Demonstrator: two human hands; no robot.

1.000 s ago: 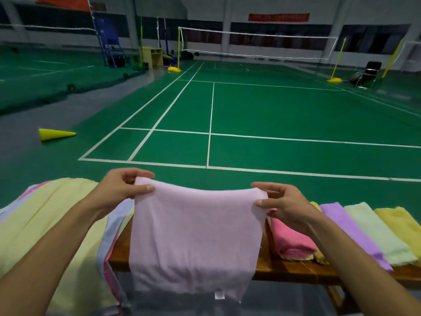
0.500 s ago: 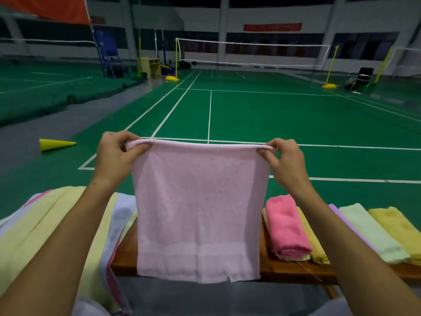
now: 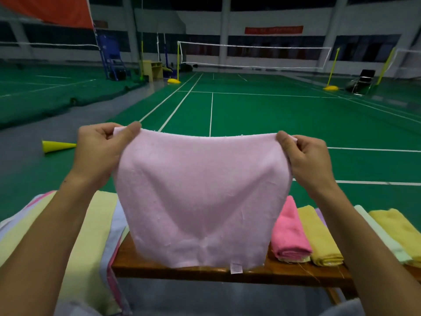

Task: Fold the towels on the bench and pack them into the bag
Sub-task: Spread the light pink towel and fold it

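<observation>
A pale pink towel (image 3: 202, 197) hangs in the air in front of me, folded, with a small white tag at its lower edge. My left hand (image 3: 102, 151) pinches its upper left corner and my right hand (image 3: 305, 160) pinches its upper right corner. The top edge sags a little between them. Below it runs the wooden bench (image 3: 182, 273). Unfolded towels (image 3: 95, 229), pale yellow on top, drape over the bench's left end. Folded towels lie in a row at the right: a bright pink one (image 3: 289, 236), a yellow one (image 3: 319, 238) and more behind my right arm. No bag is visible.
Beyond the bench lies a green badminton court with white lines. A yellow cone (image 3: 57, 145) lies on the grey floor at the left. A net (image 3: 252, 55) spans the far court, and a black chair (image 3: 362, 80) stands at the far right.
Both hands have risen with the pink towel from just above the bench. The towel now hangs higher, and its top edge has slackened and its sides draw inward.
</observation>
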